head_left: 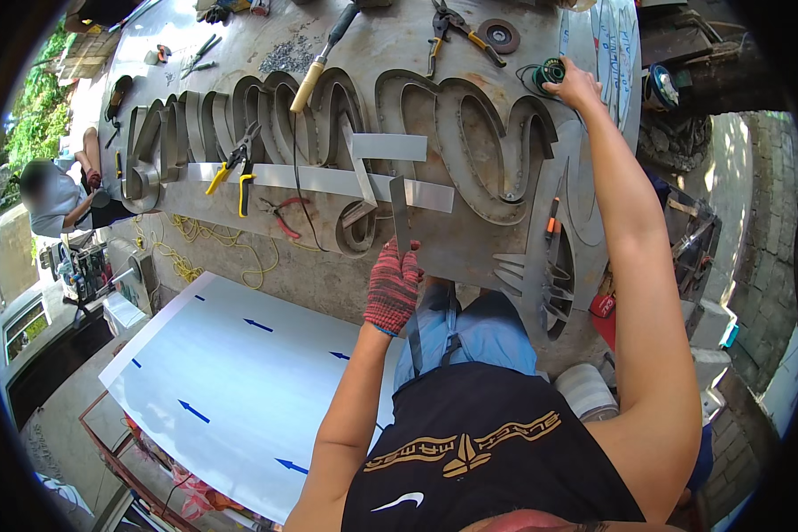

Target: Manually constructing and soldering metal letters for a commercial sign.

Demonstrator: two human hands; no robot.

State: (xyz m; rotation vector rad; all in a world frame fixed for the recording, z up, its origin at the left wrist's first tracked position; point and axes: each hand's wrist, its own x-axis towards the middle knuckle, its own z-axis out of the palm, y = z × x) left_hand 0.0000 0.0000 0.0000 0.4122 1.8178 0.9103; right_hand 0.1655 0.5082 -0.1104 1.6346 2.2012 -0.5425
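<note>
My left hand [393, 284], in a red and black knit glove, grips a long narrow metal strip [399, 213] held upright in front of me. My bare right hand [575, 87] reaches to the top right of the bench, its fingers on a green spool [547, 73] with dark wire. Curved metal channel letters [507, 146] stand across the bench, with flat pale strips [390, 146] over them. Yellow-handled snips [232, 167] rest on the letters, and red-handled pliers [280, 213] lie nearby.
A soldering iron [307, 84], large snips [439, 35] and a grinding disc [499, 35] sit on the metal bench [168, 75]. A white sheet [239, 372] lies below left, beside yellow cords [195, 235]. Another person [58, 199] sits at the far left.
</note>
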